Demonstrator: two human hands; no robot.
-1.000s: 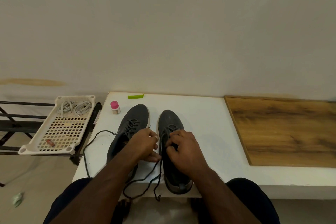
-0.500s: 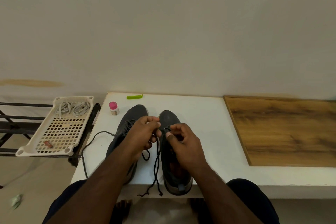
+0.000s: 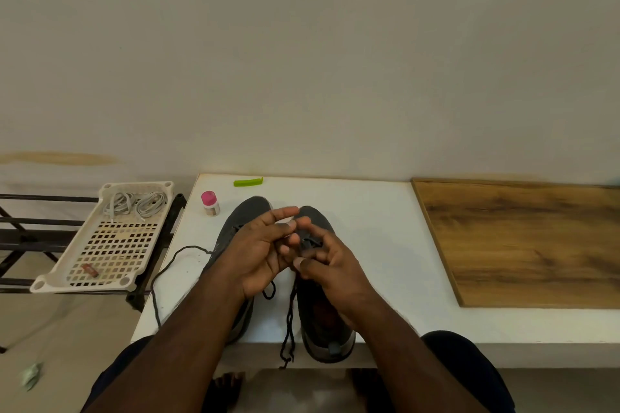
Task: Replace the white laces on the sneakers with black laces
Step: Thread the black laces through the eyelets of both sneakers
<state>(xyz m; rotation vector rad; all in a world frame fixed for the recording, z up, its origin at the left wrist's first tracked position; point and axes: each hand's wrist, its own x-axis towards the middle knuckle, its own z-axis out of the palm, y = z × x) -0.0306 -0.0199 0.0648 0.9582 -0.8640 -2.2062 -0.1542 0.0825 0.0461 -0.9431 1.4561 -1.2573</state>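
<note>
Both hands: left (image 3: 260, 253), right (image 3: 330, 265); pinching black lace (image 3: 291, 315) over right sneaker (image 3: 322, 312).

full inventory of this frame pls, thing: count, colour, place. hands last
sneakers: 2, dark grey, side by side on the table, toes toward the wall
black laces: 2, black, one per sneaker; ends trail over the table's near and left edges
white laces: 2 coils, white-grey, far end of the basket tray
basket tray: 1, cream, perforated, on the rack
rack: 1, black metal, left of the table
small bottle: 1, pink cap, table, left of the sneakers
green clip: 1, lime, table's far edge
table: 1, white
wooden board: 1, brown, right part of the table
left hand: 1, above the sneakers, palm up
right hand: 1, over the right sneaker, pinching its lace
</note>
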